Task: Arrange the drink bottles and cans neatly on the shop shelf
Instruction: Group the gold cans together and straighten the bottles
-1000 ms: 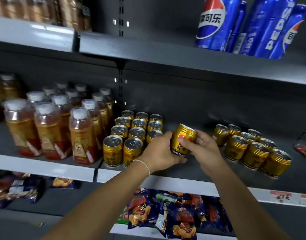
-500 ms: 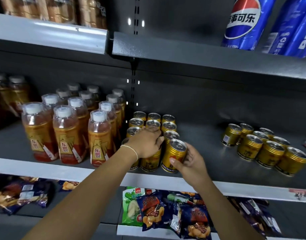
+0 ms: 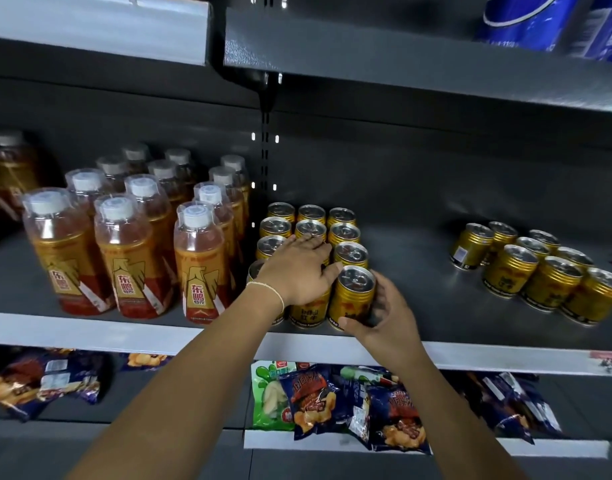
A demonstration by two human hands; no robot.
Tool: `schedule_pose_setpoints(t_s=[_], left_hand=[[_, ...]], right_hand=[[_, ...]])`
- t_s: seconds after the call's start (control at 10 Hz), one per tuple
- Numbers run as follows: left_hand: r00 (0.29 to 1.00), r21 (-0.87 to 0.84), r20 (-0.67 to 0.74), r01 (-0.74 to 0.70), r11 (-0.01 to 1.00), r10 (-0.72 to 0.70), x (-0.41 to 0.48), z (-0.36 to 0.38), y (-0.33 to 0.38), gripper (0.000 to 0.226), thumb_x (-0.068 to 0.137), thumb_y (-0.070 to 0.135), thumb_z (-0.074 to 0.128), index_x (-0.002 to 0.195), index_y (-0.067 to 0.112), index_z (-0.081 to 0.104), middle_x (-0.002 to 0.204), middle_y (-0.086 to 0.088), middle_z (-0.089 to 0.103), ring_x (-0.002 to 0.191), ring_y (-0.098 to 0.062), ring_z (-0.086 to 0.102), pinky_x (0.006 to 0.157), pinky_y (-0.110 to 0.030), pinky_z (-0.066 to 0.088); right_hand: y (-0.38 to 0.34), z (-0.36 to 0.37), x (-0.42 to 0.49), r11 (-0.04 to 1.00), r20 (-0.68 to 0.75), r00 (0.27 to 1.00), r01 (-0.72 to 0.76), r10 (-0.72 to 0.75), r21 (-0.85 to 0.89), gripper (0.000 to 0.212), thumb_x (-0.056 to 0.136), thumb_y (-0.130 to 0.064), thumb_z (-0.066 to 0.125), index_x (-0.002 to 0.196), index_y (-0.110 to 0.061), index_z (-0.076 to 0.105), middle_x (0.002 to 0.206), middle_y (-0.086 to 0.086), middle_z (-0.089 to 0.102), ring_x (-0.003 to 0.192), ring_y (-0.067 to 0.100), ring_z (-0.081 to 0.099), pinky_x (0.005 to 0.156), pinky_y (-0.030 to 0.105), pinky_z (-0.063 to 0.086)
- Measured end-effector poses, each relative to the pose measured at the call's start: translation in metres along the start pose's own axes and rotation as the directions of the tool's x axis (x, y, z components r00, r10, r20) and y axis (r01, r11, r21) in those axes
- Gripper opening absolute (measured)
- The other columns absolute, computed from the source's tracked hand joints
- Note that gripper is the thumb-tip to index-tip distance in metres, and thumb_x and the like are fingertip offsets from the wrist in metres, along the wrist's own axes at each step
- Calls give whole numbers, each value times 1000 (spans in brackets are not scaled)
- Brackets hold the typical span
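Gold can (image 3: 351, 299) now set down at front corner, right hand (image 3: 387, 323) gripping it; left hand (image 3: 297, 268) flat atop neighbouring cans (image 3: 346, 233).

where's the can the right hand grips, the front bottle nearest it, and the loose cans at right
gripped can (image 3: 351, 301), head view, gold side wall
front bottle (image 3: 199, 271), head view, orange label
loose cans (image 3: 548, 289), head view, side of a front can
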State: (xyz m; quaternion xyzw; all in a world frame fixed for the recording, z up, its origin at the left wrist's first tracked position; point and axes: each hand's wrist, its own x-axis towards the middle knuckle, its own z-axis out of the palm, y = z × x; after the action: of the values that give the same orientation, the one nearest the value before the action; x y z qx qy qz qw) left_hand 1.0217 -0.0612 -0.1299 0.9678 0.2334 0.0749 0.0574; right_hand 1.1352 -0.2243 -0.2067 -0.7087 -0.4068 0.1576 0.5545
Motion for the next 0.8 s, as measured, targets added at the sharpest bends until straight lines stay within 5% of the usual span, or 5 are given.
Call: schedule_pose_setpoints(t_s=[0.4,0.7,0.8], left_hand=[[1000,11,-2,-6,1000,6,3,4,-3,67,100,58,19,155,19,24,163,-1,17,151,-20,10,121,-37,2],[1000,15,-8,-6,1000,7,1,1,-1,66,101,58,20,154,19,27,162,-2,20,150,-21,13,121,-39,5],[1000,16,-3,-7,1000,7,-2,0,1,65,101,57,20,154,19,27,162,-2,20,150,-21,13,121,-39,5]], right_hand=[[3,2,3,999,-47,998,-37,38,37,88,63,-12,94,135,-33,48,122,-19,63,106,-6,63,87,17,55],[0,2,3,999,-15,999,-29,30,20,76,67,-10,91,120,-46,50,118,-16,66,107,-1,65,91,24,54],[0,2,3,999,-14,999,-44,44,20,73,67,-12,91,125,-37,53,119,-12,67,106,3,67,94,30,56]])
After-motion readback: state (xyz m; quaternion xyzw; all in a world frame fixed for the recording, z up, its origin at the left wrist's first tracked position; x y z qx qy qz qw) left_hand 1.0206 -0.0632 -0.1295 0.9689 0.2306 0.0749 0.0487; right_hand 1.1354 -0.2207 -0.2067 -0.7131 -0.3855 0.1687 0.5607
